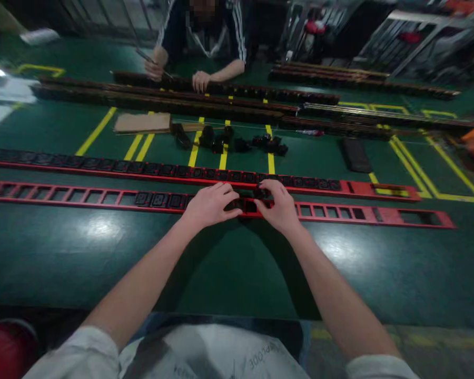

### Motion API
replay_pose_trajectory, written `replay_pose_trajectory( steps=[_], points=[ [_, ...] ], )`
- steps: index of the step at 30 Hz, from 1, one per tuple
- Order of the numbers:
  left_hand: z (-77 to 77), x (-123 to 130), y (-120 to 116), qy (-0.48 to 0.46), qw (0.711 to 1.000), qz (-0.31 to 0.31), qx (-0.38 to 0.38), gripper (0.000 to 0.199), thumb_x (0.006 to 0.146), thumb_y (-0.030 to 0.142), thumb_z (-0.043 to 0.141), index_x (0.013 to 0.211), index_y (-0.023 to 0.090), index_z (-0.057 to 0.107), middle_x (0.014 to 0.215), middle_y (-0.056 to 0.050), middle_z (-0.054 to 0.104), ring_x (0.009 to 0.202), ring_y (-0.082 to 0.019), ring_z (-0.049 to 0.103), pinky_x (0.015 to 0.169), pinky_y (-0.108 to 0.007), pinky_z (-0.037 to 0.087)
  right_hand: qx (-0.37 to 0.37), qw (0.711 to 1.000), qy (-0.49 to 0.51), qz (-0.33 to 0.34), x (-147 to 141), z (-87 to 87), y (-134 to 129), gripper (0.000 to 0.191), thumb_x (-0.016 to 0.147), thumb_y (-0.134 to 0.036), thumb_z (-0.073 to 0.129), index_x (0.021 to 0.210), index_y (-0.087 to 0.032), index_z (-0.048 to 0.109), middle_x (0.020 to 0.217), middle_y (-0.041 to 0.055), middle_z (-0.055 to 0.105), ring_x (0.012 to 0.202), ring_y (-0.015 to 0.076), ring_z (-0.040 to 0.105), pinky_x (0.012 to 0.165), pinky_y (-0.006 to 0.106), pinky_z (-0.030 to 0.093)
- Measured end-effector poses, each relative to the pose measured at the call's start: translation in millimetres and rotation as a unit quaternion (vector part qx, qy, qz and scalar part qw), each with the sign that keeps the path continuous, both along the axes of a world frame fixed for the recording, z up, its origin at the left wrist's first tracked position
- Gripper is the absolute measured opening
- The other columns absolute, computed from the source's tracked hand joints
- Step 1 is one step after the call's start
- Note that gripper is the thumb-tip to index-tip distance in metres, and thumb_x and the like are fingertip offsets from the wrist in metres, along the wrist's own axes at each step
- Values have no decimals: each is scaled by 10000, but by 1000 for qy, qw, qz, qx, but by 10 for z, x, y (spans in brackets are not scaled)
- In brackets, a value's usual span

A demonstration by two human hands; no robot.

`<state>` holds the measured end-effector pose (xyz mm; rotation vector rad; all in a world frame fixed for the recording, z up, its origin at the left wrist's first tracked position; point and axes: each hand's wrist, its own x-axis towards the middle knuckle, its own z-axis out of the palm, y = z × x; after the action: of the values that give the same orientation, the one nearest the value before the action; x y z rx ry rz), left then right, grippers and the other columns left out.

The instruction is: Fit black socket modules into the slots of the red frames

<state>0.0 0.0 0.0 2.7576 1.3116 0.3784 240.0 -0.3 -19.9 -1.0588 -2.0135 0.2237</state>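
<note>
A long red strip (308, 211) with square cut-outs lies across the table before me. Several black socket modules (158, 200) fill part of it, left of my hands. My left hand (211, 205) is curled over the strip, thumb at the near edge and fingers toward the far edge. Between those fingertips is a dark spot I cannot make out. Just to the right, my right hand (279, 207) pinches a small black socket module (263, 192) over the strip, partly hidden by the fingers. Behind it lies a second red strip (379, 189) with a row of black modules.
Loose black parts (221, 139) lie beyond the strips, beside a cardboard piece (142, 122). A dark flat block (355, 155) is at right. Long dark rails (205, 108) cross the green table (102, 268) farther back. A co-worker (203, 37) sits opposite, hands on a rail.
</note>
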Motion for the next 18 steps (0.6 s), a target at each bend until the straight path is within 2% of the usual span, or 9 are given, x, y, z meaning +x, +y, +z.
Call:
replay_pose_trajectory(
  steps=[6, 18],
  points=[
    [2, 12, -4, -11, 1000, -1, -1, 351, 927, 497, 606, 1126, 214, 667, 1083, -58, 669, 1033, -227, 628, 778, -322, 509, -19, 1000, -5, 19, -18, 57, -26, 292, 869, -102, 575, 1123, -245, 593, 1170, 92, 608, 1121, 247, 620, 943, 436, 559],
    [22, 9, -3, -6, 1000, 1, -1, 350, 930, 499, 596, 1120, 211, 658, 1092, -58, 664, 1020, -222, 624, 735, -308, 498, -7, 1000, 5, 27, -6, 76, -28, 251, 906, -158, 563, 1144, -238, 573, 1121, 97, 600, 1091, 258, 607, 933, 451, 542]
  ],
)
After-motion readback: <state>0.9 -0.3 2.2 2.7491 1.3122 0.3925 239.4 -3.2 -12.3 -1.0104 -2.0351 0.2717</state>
